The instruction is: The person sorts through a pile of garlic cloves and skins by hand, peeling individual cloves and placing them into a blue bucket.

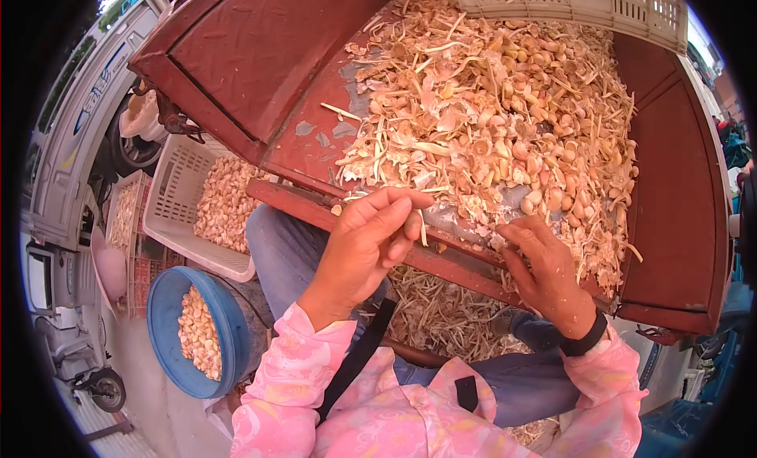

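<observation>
A heap of garlic cloves (520, 147), loose skins and dry stems covers the red metal tray (315, 154) in front of me. My left hand (371, 237) is closed above the tray's near edge, thumb and index finger pinched together. Just below its fingertips shows a thin pale stem (423, 228); what the pinch itself holds I cannot tell. My right hand (544, 265) rests low at the near edge of the heap, its fingers curled. A pale piece of garlic (497, 241) shows at its thumb and fingertips.
A blue bucket (162, 332) with cloves stands at my lower left. Behind it is a white crate (177, 190) holding more cloves. Another plastic crate (583, 9) sits at the tray's far end. Stem litter (441, 312) lies below the tray, between my legs. A vehicle (87, 119) stands at left.
</observation>
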A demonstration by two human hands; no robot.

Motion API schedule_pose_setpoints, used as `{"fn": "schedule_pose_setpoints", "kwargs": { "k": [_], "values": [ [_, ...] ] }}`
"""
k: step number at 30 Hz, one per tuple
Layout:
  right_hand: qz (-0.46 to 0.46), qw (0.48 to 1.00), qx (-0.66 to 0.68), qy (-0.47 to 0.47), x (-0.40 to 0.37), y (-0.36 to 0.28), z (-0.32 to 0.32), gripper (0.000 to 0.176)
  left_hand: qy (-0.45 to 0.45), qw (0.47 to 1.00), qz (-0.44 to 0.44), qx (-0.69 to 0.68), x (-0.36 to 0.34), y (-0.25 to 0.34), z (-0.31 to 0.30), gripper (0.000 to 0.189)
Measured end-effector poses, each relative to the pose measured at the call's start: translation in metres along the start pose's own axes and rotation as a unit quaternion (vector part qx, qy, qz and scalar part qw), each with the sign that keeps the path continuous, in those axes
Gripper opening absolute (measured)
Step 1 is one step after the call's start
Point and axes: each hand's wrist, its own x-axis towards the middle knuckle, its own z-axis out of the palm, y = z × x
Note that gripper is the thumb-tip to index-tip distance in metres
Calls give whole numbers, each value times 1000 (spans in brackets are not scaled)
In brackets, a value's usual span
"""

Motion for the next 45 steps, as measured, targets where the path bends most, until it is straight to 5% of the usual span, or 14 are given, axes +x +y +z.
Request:
{"fn": "schedule_pose_setpoints", "kwargs": {
  "k": [11, 14, 17, 18, 23, 28, 30, 32, 33, 35, 39, 45],
  "values": [
    [-17, 994, -25, -101, 15, -25, 10, 19, 164, 976, -141, -14, -83, -45, -55, 13],
    [-54, 982, -33, -179, -1, -44, 27, 20, 183, 969, -149, -68, -81, -51, -63, 16],
    [-71, 943, 114, -304, -32, -67, 59, 25, 216, 959, -133, -125, -71, -60, -81, 24],
    [-13, 916, 129, -380, -39, -73, 71, 31, 235, 957, -121, -122, -67, -57, -79, 27],
    [169, 892, 133, -398, -82, -34, 169, 46, 239, 960, -88, -114, -47, -54, -86, 18],
    [144, 935, 73, -316, -85, 45, 278, 61, 216, 970, -81, -76, -10, -42, -89, 15],
    [204, 931, 50, -299, -82, 80, 315, 64, 170, 982, -86, -19, -7, -40, -102, 17],
    [298, 915, -23, -272, -62, 93, 312, 67, 196, 978, -67, -20, -5, -34, -96, 18],
    [186, 967, -73, -159, -64, 116, 307, 68, 209, 976, -58, -21, -2, -34, -95, 18],
    [246, 931, -212, -165, -75, 188, 310, 69, 175, 983, -7, -48, 8, -49, -104, 21],
    [92, 994, -60, -15, -74, 199, 316, 44, 77, 995, 65, -19, 18, -64, -126, 25],
    [191, 978, -14, -83, -52, 182, 336, 34, 126, 990, 57, -38, 10, -59, -119, 23]
  ]
}}
